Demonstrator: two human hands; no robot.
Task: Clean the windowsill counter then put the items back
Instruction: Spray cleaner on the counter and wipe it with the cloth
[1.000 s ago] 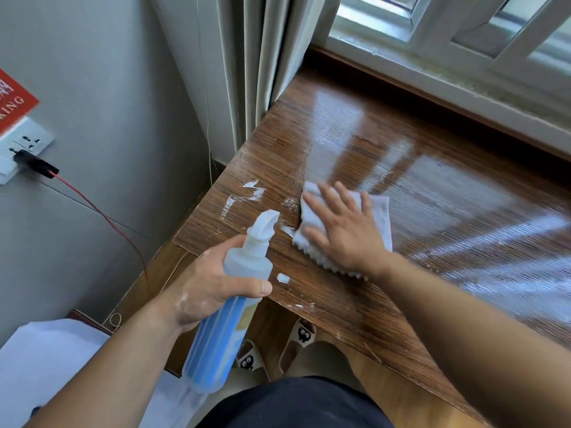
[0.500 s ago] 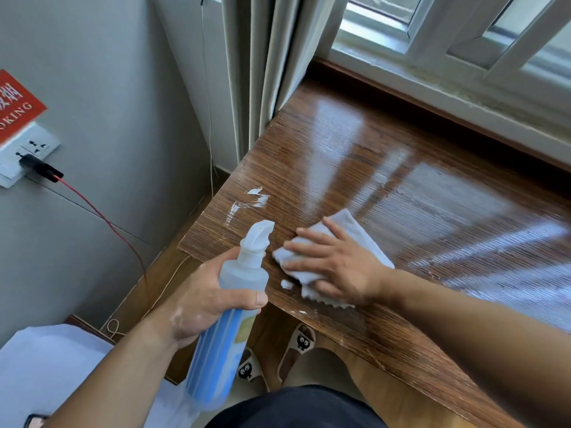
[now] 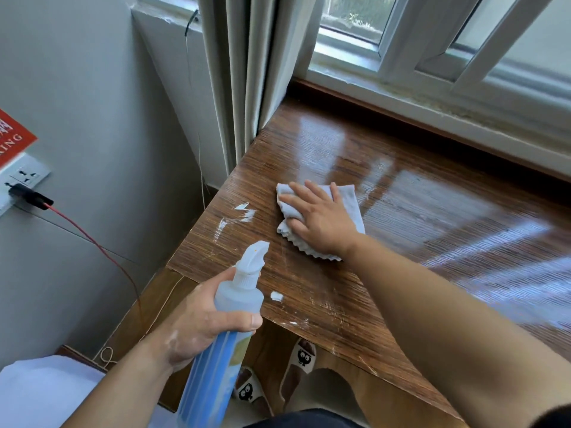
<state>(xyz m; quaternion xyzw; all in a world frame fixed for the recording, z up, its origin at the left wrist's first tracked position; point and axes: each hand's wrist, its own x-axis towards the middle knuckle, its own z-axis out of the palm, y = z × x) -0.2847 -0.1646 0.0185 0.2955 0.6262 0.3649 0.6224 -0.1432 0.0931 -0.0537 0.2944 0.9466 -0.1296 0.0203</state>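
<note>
The brown wooden windowsill counter (image 3: 432,230) runs under the window and shines wet. My right hand (image 3: 321,217) lies flat on a crumpled white cloth (image 3: 349,205), pressing it onto the counter near its left end. My left hand (image 3: 204,322) grips a blue-and-white spray bottle (image 3: 222,344) by the neck, just off the counter's front left corner, with the nozzle pointing over the wood. White smears (image 3: 238,217) mark the wood left of the cloth, and a small white fleck (image 3: 276,296) lies near the front edge.
A grey curtain (image 3: 244,81) hangs at the counter's left end. The white window frame (image 3: 432,72) lines the back. On the left wall a socket (image 3: 21,180) holds a black plug with a red wire (image 3: 102,251). Slippers (image 3: 296,366) show below the counter.
My right hand slid the cloth from the front edge further onto the counter and to the right. The bottle stayed in my left hand. The camera tilted up.
</note>
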